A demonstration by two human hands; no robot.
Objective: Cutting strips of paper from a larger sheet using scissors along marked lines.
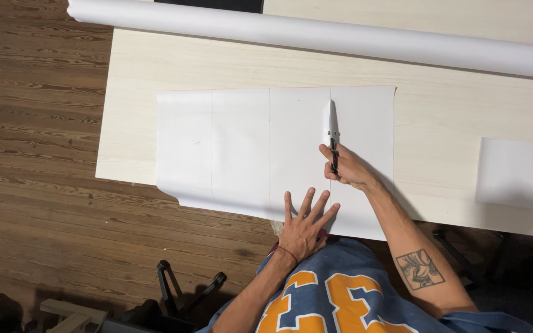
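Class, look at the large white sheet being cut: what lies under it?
The white sheet lies on the pale wooden table; its near edge overhangs the table. The left hand presses it; the right hand holds scissors. Anything beneath is hidden.

white paper sheet [242,148], black-handled scissors [334,139]

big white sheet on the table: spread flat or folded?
Spread flat: the sheet lies open across the table, near edge overhanging, left hand pressing it.
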